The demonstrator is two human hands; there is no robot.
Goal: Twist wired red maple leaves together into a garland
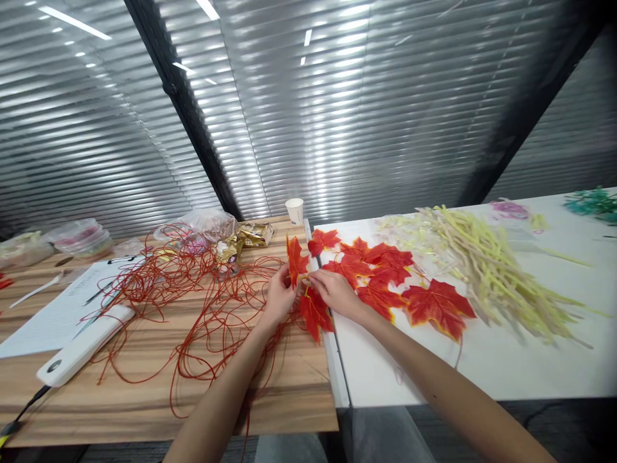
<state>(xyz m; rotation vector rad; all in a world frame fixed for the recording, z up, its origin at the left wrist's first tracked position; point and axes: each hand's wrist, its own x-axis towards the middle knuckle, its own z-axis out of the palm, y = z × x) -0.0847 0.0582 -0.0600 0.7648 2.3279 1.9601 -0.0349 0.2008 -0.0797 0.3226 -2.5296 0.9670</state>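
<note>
My left hand is closed on a red artificial maple leaf, which stands upright above the fingers. Beside it, my right hand pinches at the leaf stems, its fingertips almost meeting those of the left. A second red maple leaf hangs just below both hands, over the seam between two tables. More red and orange maple leaves lie to the right of my hands. Tangled red cord spreads to the left and passes under my left forearm. The exact grip point between the fingertips is too small to make out.
On the wooden table lie a white glue-gun-like device, a clipboard with paper, gold wrappers and plastic tubs. A paper cup stands behind. Pale yellow fuzzy strips cover part of the white table.
</note>
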